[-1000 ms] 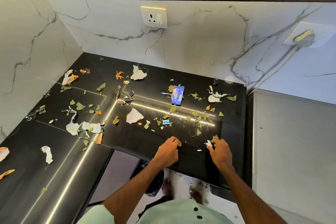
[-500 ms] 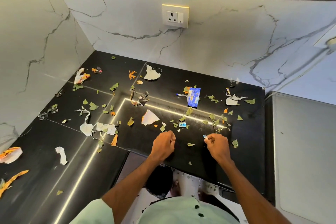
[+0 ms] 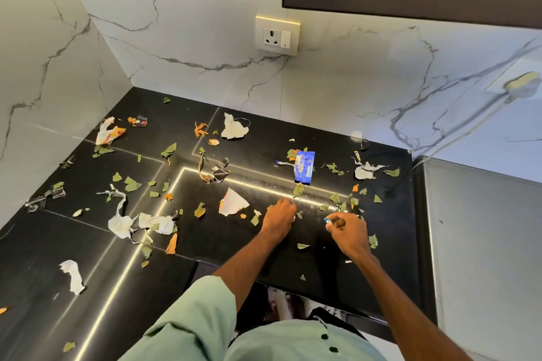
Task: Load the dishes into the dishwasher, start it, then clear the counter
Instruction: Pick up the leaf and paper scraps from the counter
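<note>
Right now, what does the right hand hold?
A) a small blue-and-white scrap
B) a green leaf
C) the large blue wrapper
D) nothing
A: the right hand pinches a small blue-and-white scrap at its fingertips, while the blue wrapper lies untouched farther back.

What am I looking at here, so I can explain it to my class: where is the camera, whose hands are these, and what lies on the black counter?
No machine here: one camera on a person's head looks down at their own two bare hands. The black counter is strewn with litter: green leaf bits, torn white paper, orange scraps and a blue wrapper. The right hand pinches a small blue-and-white scrap. The left hand rests its curled fingers on the counter among the litter; whether it holds anything cannot be seen. A wall socket sits on the marble wall behind.
</note>
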A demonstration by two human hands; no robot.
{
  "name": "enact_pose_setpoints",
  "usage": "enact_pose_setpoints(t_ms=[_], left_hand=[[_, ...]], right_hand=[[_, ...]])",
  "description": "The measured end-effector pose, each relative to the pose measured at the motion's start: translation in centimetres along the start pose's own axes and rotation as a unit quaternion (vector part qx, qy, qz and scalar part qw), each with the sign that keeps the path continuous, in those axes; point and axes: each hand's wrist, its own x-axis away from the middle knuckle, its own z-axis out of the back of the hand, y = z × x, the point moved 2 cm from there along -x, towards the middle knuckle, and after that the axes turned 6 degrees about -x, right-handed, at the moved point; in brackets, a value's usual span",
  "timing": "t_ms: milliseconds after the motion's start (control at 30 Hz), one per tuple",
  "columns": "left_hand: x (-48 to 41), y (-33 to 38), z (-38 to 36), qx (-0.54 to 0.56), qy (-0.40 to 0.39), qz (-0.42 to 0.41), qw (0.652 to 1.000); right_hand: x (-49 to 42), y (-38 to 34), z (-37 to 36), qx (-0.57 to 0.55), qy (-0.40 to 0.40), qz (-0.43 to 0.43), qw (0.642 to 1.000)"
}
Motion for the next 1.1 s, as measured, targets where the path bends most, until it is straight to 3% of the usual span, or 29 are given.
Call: enact_pose_setpoints(t_ms=[167, 300, 433, 533, 700, 833, 933, 1033, 1100], left_hand=[[-0.2, -0.2, 0.5, -0.001, 0.000, 0.000, 1.000], [0.3, -0.3, 1.2, 0.065, 0.027, 0.051, 0.996], [1.4, 0.9, 3.0, 0.195, 0.127, 0.047, 0.971], [2.5, 2.5, 4.5, 0.256, 0.152, 0.016, 0.954], [2.6, 3.1, 5.4, 0.220, 0.171, 0.076, 0.957], [2.6, 2.4, 6.1, 0.199, 0.182, 0.132, 0.954], [2.6, 1.8, 6.6, 0.211, 0.162, 0.127, 0.955], [2.6, 0.8, 6.9, 0.272, 0.088, 0.053, 0.957], [2.3, -1.1, 6.5, 0.300, 0.058, 0.069, 0.950]], right_hand=[[-1.0, -0.2, -0.3, -0.032, -0.025, -0.028, 0.999], [-1.9, -1.0, -1.1, -0.141, -0.054, -0.078, 0.985], [-2.4, -2.1, -1.4, -0.300, -0.111, -0.139, 0.937], [-3.1, -2.8, -1.4, -0.345, -0.181, -0.160, 0.907], [-3.4, -4.8, -1.5, -0.414, -0.275, -0.183, 0.848], [-3.7, -5.2, -2.0, -0.434, -0.309, -0.190, 0.825], [-3.8, -5.2, -1.9, -0.420, -0.319, -0.162, 0.834], [-4.2, -4.8, -1.8, -0.396, -0.296, -0.165, 0.854], [-4.8, -4.5, -1.5, -0.363, -0.286, -0.170, 0.870]])
